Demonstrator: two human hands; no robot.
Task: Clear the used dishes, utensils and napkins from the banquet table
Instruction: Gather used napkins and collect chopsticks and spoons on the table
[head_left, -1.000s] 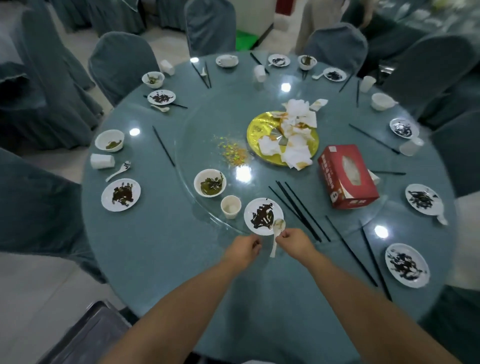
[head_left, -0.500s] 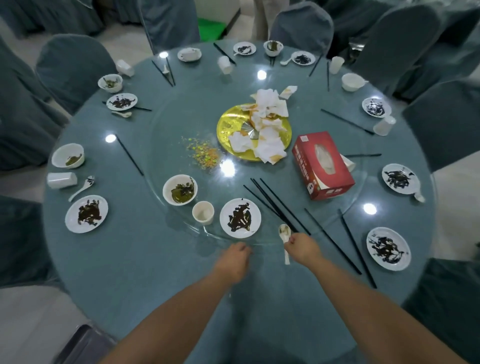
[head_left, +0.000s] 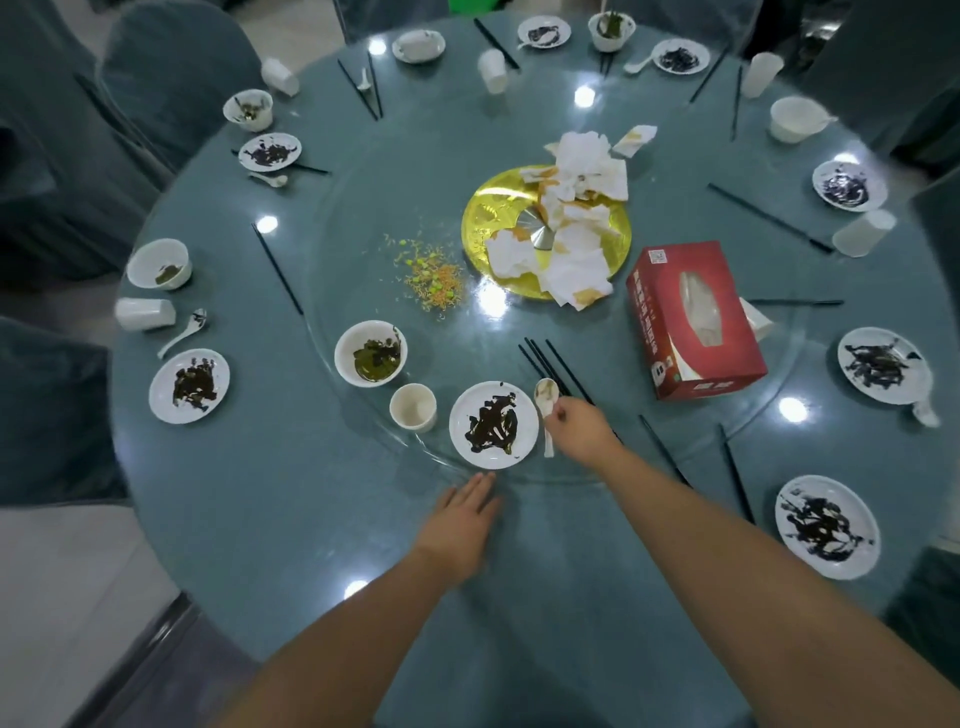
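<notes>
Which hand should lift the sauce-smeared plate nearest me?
Left. The left hand lies open and free just below the plate, while the right hand already pinches the spoon beside it.

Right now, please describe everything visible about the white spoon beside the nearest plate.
The white spoon looks ceramic, with a deep oval bowl and short straight handle. Its bowl points away from the person and shows faint residue. It lies just right of the stained plate. The right hand pinches its handle near the bowl.
</notes>
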